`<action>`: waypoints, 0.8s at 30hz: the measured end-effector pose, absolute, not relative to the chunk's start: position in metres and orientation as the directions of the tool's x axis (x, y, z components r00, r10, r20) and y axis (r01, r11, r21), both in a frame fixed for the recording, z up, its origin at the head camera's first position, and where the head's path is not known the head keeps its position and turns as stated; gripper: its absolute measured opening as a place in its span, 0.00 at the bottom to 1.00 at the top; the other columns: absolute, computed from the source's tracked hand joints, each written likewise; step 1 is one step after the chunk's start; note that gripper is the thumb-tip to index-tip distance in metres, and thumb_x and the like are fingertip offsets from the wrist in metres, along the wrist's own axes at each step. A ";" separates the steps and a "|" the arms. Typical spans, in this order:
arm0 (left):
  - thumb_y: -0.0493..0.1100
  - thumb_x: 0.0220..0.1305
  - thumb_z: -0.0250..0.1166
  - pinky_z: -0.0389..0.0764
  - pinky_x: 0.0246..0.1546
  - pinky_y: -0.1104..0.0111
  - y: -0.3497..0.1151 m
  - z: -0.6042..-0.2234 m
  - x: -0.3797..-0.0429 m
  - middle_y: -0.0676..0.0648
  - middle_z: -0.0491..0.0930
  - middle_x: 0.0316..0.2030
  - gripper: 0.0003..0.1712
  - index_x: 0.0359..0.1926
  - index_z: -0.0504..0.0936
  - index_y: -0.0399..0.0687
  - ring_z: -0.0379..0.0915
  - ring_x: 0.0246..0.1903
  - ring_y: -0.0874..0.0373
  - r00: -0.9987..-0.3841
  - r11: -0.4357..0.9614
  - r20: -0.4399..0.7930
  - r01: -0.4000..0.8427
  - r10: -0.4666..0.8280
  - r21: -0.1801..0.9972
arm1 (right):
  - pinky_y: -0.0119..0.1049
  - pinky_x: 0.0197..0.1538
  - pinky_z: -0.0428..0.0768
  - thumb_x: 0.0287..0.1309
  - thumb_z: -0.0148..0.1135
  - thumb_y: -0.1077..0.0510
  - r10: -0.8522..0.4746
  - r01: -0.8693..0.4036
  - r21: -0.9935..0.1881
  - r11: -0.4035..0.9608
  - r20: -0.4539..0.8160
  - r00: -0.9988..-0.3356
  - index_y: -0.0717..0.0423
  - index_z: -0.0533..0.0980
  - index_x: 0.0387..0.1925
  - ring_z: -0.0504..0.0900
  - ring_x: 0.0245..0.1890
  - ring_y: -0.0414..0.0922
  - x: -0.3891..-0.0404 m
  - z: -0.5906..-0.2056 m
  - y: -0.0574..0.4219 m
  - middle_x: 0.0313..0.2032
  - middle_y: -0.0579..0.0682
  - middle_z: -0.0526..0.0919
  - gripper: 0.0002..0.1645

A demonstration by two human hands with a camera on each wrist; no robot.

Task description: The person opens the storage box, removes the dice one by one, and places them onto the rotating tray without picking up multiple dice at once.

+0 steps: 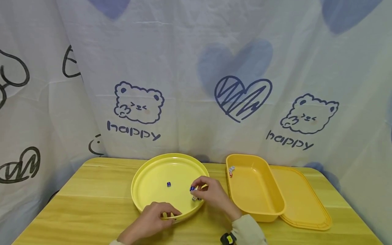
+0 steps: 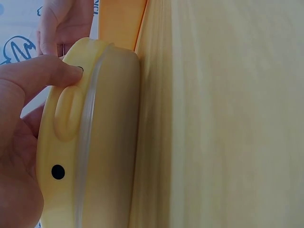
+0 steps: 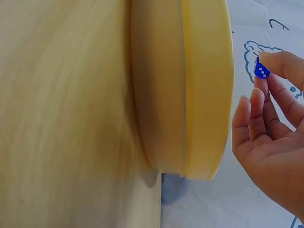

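Fingers of the right hand are clamped on a blue die, thumb against index finger; the right wrist view resolves white pips on the die and shows it held above the rim, whereas in the head view it is a small blue spot over the right part of the round tray. Left hand: thumb and fingers grip the tray's near rim. The left wrist view shows the thumb pressed on the outer wall, beside a raised oval grip and above a black dot, details not legible from the head; the tips inside the rim are hidden there. Beside the right hand's pale sleeve sits a dark device with a yellow patch.

Only the head view shows the tray's floor. On it, a pale die lies just below the held one, with a dark die partly covered by the right hand; a second blue die lies apart, near the middle. To the right, a rectangular container holds white and red dice along its left wall, and a flat lid rests beyond it on the wood-grained table. Behind hangs a pale cloth printed with bears, hearts and "happy".
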State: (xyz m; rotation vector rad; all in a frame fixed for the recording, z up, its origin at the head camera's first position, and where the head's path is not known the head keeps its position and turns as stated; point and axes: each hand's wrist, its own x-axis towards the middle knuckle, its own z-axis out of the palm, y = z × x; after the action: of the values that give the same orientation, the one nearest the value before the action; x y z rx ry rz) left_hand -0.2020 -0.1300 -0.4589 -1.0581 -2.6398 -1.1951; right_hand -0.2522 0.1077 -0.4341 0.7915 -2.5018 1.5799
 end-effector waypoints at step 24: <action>0.35 0.56 0.68 0.73 0.27 0.73 -0.130 -0.453 -0.201 0.62 0.81 0.32 0.12 0.41 0.88 0.50 0.71 0.30 0.72 -0.776 0.484 0.282 0.587 0.564 0.649 | 0.34 0.38 0.78 0.56 0.67 0.63 -0.346 -0.477 -0.766 0.430 0.349 -0.871 0.66 0.80 0.42 0.76 0.32 0.44 -0.257 -0.434 0.111 0.35 0.52 0.81 0.13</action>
State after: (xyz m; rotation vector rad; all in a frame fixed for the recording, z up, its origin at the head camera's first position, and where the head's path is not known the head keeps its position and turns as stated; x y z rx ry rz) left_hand -0.2012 -0.1301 -0.4532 -1.0393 -2.6791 -1.1906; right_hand -0.2570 0.1112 -0.4344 0.7347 -2.5367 1.4287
